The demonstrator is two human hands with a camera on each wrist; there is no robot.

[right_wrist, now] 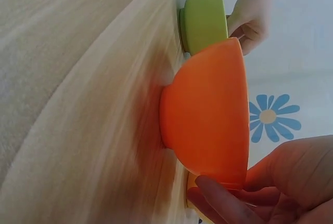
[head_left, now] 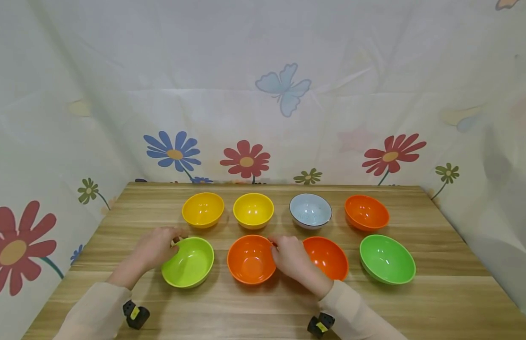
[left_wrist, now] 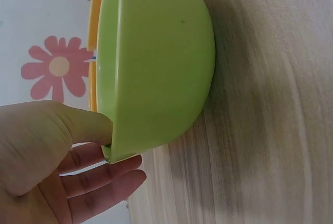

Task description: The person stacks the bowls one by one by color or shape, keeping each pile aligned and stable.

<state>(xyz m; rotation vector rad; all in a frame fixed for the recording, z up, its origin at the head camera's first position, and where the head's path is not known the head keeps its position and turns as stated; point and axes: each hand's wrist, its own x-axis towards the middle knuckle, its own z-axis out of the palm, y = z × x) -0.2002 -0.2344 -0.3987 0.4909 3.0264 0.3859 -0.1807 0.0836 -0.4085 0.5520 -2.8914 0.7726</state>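
Observation:
My left hand (head_left: 158, 246) pinches the rim of a lime-green bowl (head_left: 188, 262) at its upper left. In the left wrist view the thumb lies inside that rim and the fingers outside. An orange bowl (head_left: 251, 260) stands to its right, and my right hand (head_left: 291, 255) pinches its right rim. The right wrist view shows the thumb over the orange bowl's edge and fingers against its outer wall. A red-orange bowl (head_left: 328, 257) sits right of that hand, partly hidden by it. Farther right is a bright green bowl (head_left: 387, 259).
Behind them runs a row of bowls: an amber one (head_left: 203, 210), a yellow one (head_left: 253, 210), a pale blue one with a dark rim (head_left: 311, 211) and an orange one (head_left: 366, 213). The wooden table (head_left: 228, 314) ends at a flower-printed cloth (head_left: 284, 127).

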